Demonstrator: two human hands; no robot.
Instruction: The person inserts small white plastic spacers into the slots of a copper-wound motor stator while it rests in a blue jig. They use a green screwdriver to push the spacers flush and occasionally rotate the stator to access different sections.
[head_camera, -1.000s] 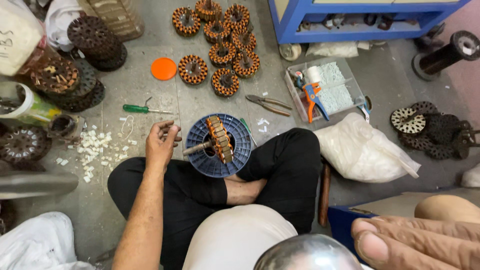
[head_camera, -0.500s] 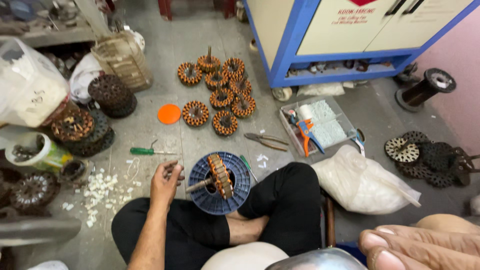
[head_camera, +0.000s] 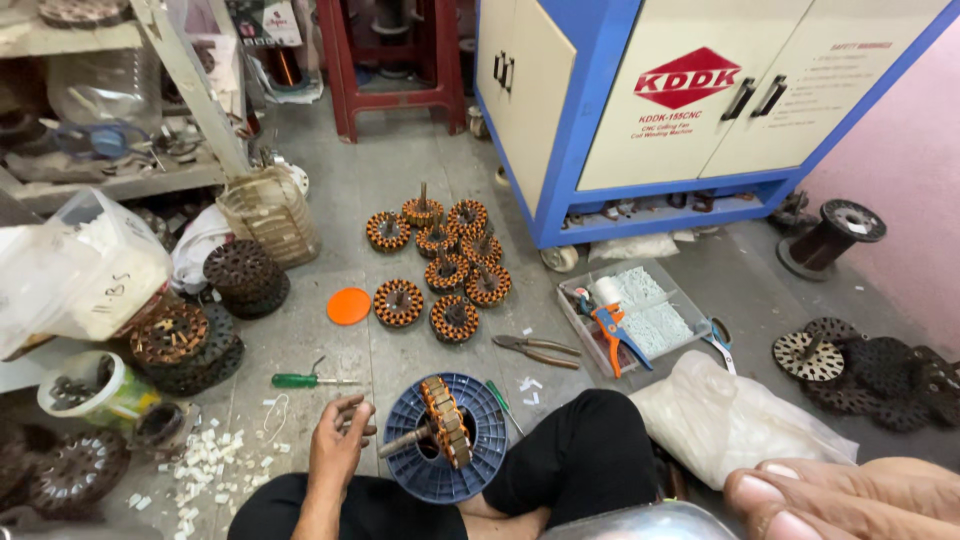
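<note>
A copper-wound stator with a metal shaft (head_camera: 445, 418) lies on a blue plastic spool (head_camera: 490, 455) in my lap, between my crossed legs in black trousers. My left hand (head_camera: 338, 445) rests on my left knee, fingers curled, its fingertips right beside the shaft's end; I cannot see anything pinched in them. The fingers of my right hand (head_camera: 850, 500) fill the bottom right corner, very close to the camera and held together, with the palm out of frame.
Several wound stators (head_camera: 440, 265) sit on the floor ahead, with an orange lid (head_camera: 348, 306), green screwdriver (head_camera: 300, 380), pliers (head_camera: 535, 350) and a clear parts tray (head_camera: 640, 315). Dark stacked cores (head_camera: 245, 275) lie left, a plastic bag (head_camera: 725, 420) right, a blue-and-cream cabinet (head_camera: 690, 110) behind.
The view has tilted up and now takes in the cabinet and shelves. My left hand stays beside the shaft, and the right fingers remain at the lower right edge.
</note>
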